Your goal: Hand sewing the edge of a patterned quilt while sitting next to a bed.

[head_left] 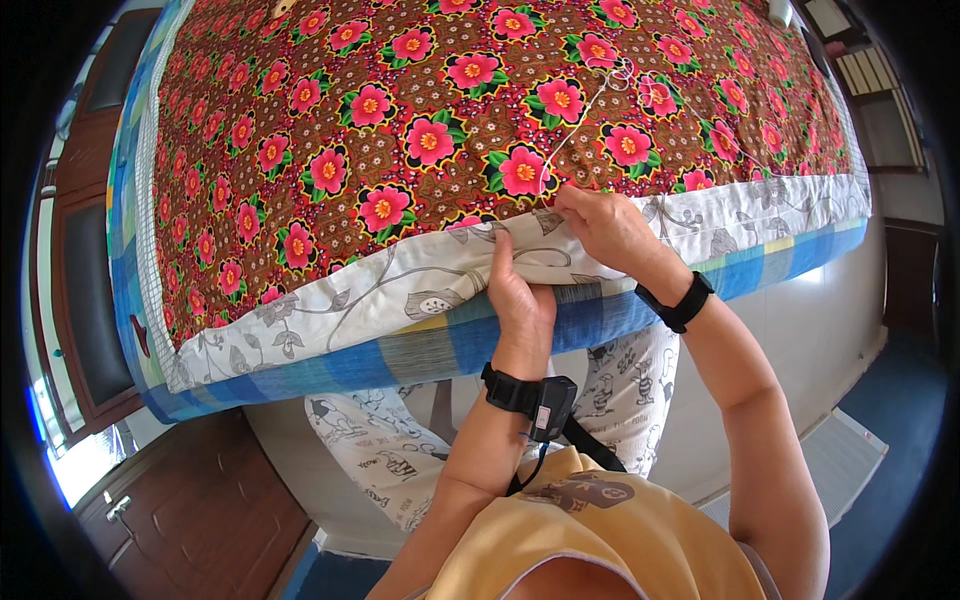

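A quilt in red and brown flowered fabric point(433, 141) lies spread before me, with a white leaf-printed cloth border point(360, 292) folded along its near edge. My left hand point(517, 289) holds that border, thumb on top and the fingers hidden partly beneath the cloth. Just right of it, my right hand point(606, 225) is pinched at the seam between border and flowered fabric. White thread point(577, 124) runs from near its fingertips up over the flowers and lies in loose loops. Whether a needle is between the fingertips cannot be seen. A line of thread crosses the border at right.
Under the quilt is a blue checked cloth point(450, 341) hanging over the near edge. A white cylindrical object point(780, 11) stands at the far right, a wooden-looking item point(283, 7) at the far left. A brown door point(202, 495) is at lower left.
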Motion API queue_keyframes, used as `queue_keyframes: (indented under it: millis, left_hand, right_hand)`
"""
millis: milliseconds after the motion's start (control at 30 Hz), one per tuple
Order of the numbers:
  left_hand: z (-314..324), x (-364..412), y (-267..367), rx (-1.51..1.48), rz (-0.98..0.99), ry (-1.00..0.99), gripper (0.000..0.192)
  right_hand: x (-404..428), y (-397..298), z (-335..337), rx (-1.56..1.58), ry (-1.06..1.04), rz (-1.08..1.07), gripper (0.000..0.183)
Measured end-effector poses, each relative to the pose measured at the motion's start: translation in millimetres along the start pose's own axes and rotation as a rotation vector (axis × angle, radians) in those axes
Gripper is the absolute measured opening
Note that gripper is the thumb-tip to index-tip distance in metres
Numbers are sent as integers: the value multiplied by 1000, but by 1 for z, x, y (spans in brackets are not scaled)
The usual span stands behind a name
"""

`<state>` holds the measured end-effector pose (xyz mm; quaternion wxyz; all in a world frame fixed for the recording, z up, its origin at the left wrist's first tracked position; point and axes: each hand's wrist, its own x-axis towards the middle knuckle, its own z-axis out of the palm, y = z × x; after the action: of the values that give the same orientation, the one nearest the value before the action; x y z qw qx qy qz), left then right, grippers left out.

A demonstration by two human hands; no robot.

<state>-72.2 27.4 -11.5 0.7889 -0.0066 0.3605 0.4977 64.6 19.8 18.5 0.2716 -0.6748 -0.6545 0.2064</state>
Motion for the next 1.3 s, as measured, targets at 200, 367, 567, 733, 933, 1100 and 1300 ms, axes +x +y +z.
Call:
queue_keyframes:
  millis: [200, 367, 567, 733, 933, 1100, 1300]
  left_hand:
    - [-1, 1, 0, -8, -9, 9, 36]
    - [-1, 0, -1, -10, -1, 9, 36]
    - [-1, 0, 0, -16, -14, -1, 35]
    - [-2, 1, -1, -15, -9, -16, 35]
    - [0, 0, 1, -11, -7, -8, 36]
    - [-1, 3, 2, -17, -26, -4, 35]
    - [-1, 3, 4, 12, -40, 3, 35]
  right_hand:
    - [2, -1, 4, -10, 14, -22, 8]
    - [6, -7, 5, -34, -64, 14, 9]
    - [6, -8, 7, -3, -41, -7, 9]
    - [10, -13, 12, -47, -36, -3, 10]
    - [10, -11, 10, -50, -76, 18, 10]
    - [8, -5, 12, -20, -24, 4, 9]
    - [6, -3, 5, -4, -44, 48, 9]
